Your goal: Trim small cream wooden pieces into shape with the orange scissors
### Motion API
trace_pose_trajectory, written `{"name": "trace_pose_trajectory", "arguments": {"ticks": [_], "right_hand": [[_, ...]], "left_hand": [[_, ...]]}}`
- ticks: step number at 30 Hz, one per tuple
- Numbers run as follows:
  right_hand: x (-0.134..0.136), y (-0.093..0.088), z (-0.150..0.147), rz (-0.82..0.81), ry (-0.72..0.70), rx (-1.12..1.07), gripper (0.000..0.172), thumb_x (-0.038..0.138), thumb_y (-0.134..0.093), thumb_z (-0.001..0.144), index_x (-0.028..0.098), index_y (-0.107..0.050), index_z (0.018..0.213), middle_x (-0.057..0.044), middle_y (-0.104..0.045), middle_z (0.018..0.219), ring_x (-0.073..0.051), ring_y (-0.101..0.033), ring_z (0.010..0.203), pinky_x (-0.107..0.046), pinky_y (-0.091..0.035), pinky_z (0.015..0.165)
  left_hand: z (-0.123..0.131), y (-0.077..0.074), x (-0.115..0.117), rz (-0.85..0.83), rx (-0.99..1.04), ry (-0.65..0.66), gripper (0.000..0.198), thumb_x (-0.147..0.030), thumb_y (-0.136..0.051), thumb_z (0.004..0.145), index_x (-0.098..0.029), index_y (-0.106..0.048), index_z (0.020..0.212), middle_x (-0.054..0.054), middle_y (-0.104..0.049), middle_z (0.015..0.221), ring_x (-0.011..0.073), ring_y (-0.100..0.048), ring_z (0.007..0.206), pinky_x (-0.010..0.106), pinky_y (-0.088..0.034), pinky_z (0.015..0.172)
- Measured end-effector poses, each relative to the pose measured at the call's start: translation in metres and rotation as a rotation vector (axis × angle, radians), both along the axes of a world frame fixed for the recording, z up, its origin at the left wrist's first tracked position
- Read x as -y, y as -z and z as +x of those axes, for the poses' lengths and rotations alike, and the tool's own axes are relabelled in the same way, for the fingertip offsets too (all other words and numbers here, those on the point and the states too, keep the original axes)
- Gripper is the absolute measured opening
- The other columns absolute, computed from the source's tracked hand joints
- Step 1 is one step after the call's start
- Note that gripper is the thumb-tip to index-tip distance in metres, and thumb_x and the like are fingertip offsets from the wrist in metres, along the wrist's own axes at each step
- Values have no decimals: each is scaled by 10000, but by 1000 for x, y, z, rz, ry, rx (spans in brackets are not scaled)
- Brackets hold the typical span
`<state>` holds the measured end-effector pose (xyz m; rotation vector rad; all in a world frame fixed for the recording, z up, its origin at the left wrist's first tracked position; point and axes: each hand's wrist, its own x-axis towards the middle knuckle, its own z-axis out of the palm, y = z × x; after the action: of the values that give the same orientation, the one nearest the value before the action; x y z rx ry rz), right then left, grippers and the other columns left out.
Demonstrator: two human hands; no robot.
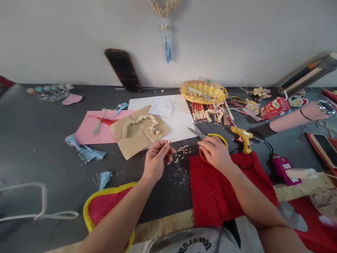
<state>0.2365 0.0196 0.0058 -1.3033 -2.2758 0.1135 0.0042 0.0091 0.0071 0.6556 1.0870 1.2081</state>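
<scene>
My left hand (157, 160) is raised a little above the dark table, its fingertips pinched on a small pale stick piece (167, 142). My right hand (216, 151) rests on the scissors (207, 138), fingers curled over the red and yellow handles, at the top edge of a red cloth (218, 193). Small cut stick bits (183, 151) lie scattered between the two hands. Beyond my left hand, brown paper (137, 135) carries a curved row of glued stick pieces (139, 122).
A yellow glue gun (243, 137) and its black cord lie right of the scissors. A yellow basket (204, 92), chopsticks (201, 111), white sheet (179, 119), pink paper (92, 131), blue tassels (84, 151), a phone (325, 147) and another person's forearm (297, 117) surround the work area.
</scene>
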Motion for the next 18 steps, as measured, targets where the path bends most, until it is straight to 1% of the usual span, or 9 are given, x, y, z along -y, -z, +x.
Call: {"name": "trace_pose_trajectory", "arguments": {"ticks": [2,3,6,9,12,15,18], "right_hand": [[3,3,-12,-48,-104,39,206,232,-518,947,199,-700,1037,-79,-671,966,-214,-558,919,-360,-487,857],[5,4,-17,-69,-116,67,210,236,-518,948,200,-696,1054,-80,-671,976,-217,-542,923,-362,-480,840],[6,8,-26,-94,-97,148,200,245,-514,952,209,-697,1024,-66,-673,976,-229,-508,951,-369,-446,815],[5,12,-27,-109,-85,194,188,260,-512,955,208,-690,930,-49,-672,976,-228,-488,959,-368,-416,807],[4,14,-27,-93,-78,231,186,264,-499,961,198,-662,897,-50,-673,996,-233,-486,969,-374,-396,792],[4,16,-27,-79,-72,205,184,270,-490,967,190,-636,888,-58,-680,993,-239,-505,968,-377,-396,783],[2,15,-24,-87,-78,69,151,234,-497,961,186,-620,888,-61,-688,946,-219,-538,930,-361,-423,813]], "left_hand": [[1,0,0,3,-12,12,288,-375,-726,752,-151,-579,856,2,-663,627,67,-501,419,153,-343,369],[1,0,1,5,-18,18,291,-376,-729,750,-150,-579,857,2,-663,628,67,-501,418,153,-344,369],[1,-1,1,7,-38,35,299,-373,-738,738,-145,-581,850,1,-661,622,64,-500,416,152,-347,373],[2,-2,1,12,-67,47,296,-371,-739,738,-143,-588,851,-1,-658,616,64,-502,424,151,-355,379],[2,-1,1,21,-93,57,296,-373,-738,739,-143,-594,858,0,-660,618,65,-503,426,153,-363,383],[3,-1,1,39,-111,55,304,-380,-741,734,-143,-596,856,1,-659,616,66,-503,421,156,-364,381],[3,-1,1,56,-120,29,325,-388,-753,716,-143,-595,860,2,-661,617,70,-504,415,159,-361,374]]}}
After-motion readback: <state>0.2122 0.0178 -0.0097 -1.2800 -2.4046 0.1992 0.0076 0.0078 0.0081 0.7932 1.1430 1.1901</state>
